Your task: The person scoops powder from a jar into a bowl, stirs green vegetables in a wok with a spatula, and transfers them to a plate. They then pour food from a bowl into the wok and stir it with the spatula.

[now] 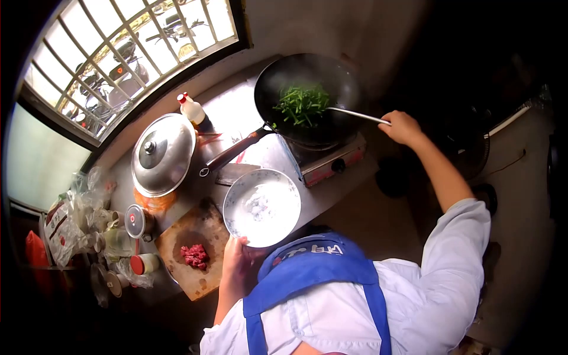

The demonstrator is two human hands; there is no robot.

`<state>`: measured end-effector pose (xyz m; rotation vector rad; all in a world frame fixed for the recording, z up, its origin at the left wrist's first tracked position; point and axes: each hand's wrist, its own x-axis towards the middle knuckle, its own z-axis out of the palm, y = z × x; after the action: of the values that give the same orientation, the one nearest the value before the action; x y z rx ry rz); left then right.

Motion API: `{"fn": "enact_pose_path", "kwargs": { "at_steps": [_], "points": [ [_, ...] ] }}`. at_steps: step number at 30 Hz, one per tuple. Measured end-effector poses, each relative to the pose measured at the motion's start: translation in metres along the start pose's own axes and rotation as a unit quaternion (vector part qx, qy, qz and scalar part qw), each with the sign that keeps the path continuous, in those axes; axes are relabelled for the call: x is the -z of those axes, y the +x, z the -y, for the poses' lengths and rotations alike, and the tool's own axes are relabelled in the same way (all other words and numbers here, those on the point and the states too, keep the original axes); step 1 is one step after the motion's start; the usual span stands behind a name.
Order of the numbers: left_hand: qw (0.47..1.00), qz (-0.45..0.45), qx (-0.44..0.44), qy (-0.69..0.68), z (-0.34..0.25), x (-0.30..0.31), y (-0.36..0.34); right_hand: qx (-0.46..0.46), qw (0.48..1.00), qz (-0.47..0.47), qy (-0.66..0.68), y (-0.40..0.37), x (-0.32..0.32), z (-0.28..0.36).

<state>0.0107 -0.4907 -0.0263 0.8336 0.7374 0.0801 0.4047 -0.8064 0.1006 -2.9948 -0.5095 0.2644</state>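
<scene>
My left hand [236, 258] is closed on the near rim of a white plate [269, 222] with a faint blue pattern, held above the counter. My right hand [402, 128] grips the end of a long metal utensil [360, 115]. The utensil's far end reaches into chopped green vegetables [303, 105] in a black wok [340, 77], and its tip is hidden among them. Under the wok is a gas stove [331, 166]. A cleaver [235, 174] lies on the counter behind the plate.
Left of the plate, a wooden cutting board [192, 281] holds chopped red meat [194, 256]. A lidded metal pot [164, 155], bottles [192, 110] and several jars with plastic bags [89, 207] stand along the left. The wok handle [239, 149] points toward the pot.
</scene>
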Motion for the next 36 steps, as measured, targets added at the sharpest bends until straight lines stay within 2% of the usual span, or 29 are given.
{"fn": "enact_pose_path", "kwargs": {
  "at_steps": [3,5,6,10,13,24,28,34,36],
  "points": [
    [0.999,0.027,-0.026,0.002,-0.023,-0.017,0.004,-0.020,0.999,-0.007,0.026,0.004,-0.022,0.011],
    [0.994,0.111,-0.005,0.008,-0.032,-0.019,0.014,-0.004,0.998,-0.031,0.056,0.002,-0.032,0.019],
    [0.995,0.093,-0.016,0.033,-0.040,-0.033,0.013,0.019,0.996,-0.047,0.074,0.002,-0.043,0.020],
    [0.992,0.105,-0.052,0.049,-0.058,-0.072,0.030,0.002,0.994,-0.031,0.109,0.006,-0.049,0.027],
    [0.988,0.137,-0.037,0.054,-0.065,-0.080,0.045,0.003,0.990,-0.060,0.125,0.005,-0.054,0.021],
    [0.983,0.161,-0.040,0.079,-0.077,-0.110,0.063,-0.013,0.976,-0.091,0.200,-0.035,-0.054,0.003],
    [0.982,0.168,-0.012,0.080,-0.079,-0.108,0.076,-0.021,0.970,-0.115,0.213,-0.054,-0.034,-0.001],
    [0.978,0.189,0.010,0.082,-0.090,-0.131,0.114,0.029,0.970,-0.191,0.150,-0.083,0.025,-0.012],
    [0.979,0.196,0.026,0.050,-0.093,-0.148,0.131,0.018,0.976,-0.164,0.145,-0.100,0.057,-0.006]
  ]
}}
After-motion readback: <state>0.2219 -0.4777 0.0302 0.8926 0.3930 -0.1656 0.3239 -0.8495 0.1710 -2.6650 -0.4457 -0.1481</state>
